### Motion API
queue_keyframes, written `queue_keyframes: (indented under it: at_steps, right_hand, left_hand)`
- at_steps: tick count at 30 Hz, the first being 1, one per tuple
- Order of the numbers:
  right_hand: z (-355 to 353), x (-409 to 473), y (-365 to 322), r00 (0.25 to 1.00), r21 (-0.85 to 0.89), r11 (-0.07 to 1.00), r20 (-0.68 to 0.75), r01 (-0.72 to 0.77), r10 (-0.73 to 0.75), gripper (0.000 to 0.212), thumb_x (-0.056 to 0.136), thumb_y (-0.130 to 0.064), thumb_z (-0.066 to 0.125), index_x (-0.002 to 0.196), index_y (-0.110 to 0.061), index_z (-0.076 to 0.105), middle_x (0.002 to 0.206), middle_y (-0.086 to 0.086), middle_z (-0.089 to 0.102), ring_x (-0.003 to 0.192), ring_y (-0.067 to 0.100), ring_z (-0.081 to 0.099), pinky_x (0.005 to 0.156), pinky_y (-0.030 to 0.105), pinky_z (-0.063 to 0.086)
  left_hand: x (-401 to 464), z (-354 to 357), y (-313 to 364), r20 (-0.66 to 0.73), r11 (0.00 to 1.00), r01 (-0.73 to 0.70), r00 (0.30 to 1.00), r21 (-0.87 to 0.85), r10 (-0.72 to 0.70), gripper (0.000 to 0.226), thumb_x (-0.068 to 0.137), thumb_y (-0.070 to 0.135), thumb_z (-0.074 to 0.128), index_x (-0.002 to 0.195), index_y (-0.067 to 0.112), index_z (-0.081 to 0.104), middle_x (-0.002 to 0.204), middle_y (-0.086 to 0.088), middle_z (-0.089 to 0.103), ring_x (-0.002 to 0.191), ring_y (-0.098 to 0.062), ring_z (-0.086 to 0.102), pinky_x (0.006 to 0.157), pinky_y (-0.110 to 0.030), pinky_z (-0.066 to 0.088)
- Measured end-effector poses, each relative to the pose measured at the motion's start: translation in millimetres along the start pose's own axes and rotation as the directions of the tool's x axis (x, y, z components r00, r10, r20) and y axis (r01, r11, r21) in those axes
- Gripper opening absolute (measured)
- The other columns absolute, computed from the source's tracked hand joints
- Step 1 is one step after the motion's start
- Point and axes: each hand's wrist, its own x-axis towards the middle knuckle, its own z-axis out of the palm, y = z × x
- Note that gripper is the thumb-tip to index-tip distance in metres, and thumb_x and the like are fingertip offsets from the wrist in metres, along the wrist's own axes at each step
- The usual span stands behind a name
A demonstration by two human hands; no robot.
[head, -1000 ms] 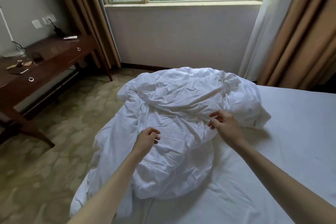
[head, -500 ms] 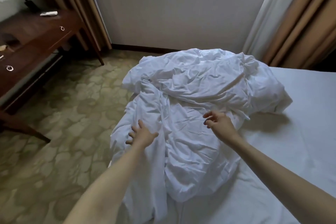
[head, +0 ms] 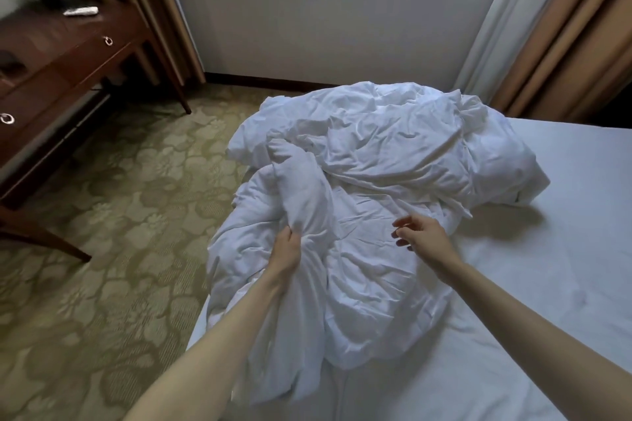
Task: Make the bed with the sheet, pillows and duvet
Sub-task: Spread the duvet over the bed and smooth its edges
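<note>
No brand, label or writing can be read anywhere in the head view. The duvet is a soft, white, heavily creased heap, puffy in its folds, piled at the left edge of the bed near its far left corner, with part of it spilling over that edge toward the floor. The left hand grips a thick bunched fold of the duvet at the bed's left edge, fingers curled into the cloth so that a rounded ridge of fabric stands up above the fist. The right hand is over the middle of the heap, apart from the left, fingers loosely bent and spread, holding nothing — whether the fingertips touch the cloth I cannot tell. The sheet lies smooth and flat across the mattress to the right of the heap, with only faint wrinkles. Beside the bed lies a carpet with a green-beige floral pattern, and a dark polished wooden desk with ring-shaped metal drawer pulls stands at the left; tan pleated curtains hang at the far wall
</note>
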Motion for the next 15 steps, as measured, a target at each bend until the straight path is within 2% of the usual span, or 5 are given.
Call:
queue_keyframes:
  at_steps: [4,7,9,12,15]
  right_hand:
    - [-18,-2,-22,0.999,0.215,0.976,0.036,-0.038,0.031,0.006,0.094,-0.015,0.056,0.092,-0.015,0.061,0.097,0.014,0.067,0.077,0.023,0.064,0.069,0.031,0.045]
    - [-42,-2,-37,0.976,0.35,0.926,0.203,-0.145,0.076,0.03,0.091,-0.043,0.058,0.106,-0.017,0.062,0.106,0.009,0.067,0.092,0.025,0.065,0.083,0.04,0.049]
    - [-59,-1,-46,0.933,0.443,0.875,0.358,-0.198,0.03,0.051,0.084,-0.056,0.06,0.121,-0.02,0.062,0.117,0.006,0.067,0.107,0.027,0.064,0.094,0.047,0.05]
    - [-75,-4,-53,0.932,0.554,0.815,0.359,-0.173,-0.046,0.05,0.086,-0.038,0.066,0.123,-0.004,0.062,0.123,0.015,0.065,0.107,0.027,0.065,0.092,0.04,0.051]
    - [-83,-16,-54,0.987,0.525,0.851,0.153,-0.033,-0.056,0.018,0.089,-0.012,0.063,0.1,0.002,0.068,0.087,0.01,0.074,0.074,0.02,0.069,0.062,0.024,0.056]
  left_hand:
    - [-33,25,63,0.17,0.98,-0.07,0.98,-0.186,0.102,0.026,0.093,0.013,0.044,0.074,0.017,0.061,0.077,0.0,0.062,0.077,-0.017,0.056,0.071,-0.029,0.046]
    - [-61,46,99,0.41,0.969,-0.193,0.88,-0.156,0.241,0.018,0.086,0.008,0.043,0.078,0.009,0.059,0.07,0.001,0.056,0.065,-0.008,0.05,0.059,-0.021,0.041]
    - [-78,62,111,0.54,0.969,-0.22,0.805,-0.11,0.244,0.022,0.08,0.016,0.043,0.084,0.004,0.061,0.072,-0.003,0.054,0.062,-0.006,0.048,0.056,-0.018,0.039]
    - [-96,91,120,0.59,0.96,-0.275,0.768,-0.046,0.248,0.024,0.076,0.02,0.042,0.081,0.005,0.059,0.07,-0.004,0.048,0.059,-0.008,0.043,0.053,-0.02,0.034]
    - [-110,112,123,0.555,0.942,-0.336,0.786,0.015,0.272,0.018,0.074,0.022,0.04,0.072,0.011,0.054,0.067,-0.002,0.043,0.062,-0.01,0.038,0.055,-0.026,0.029]
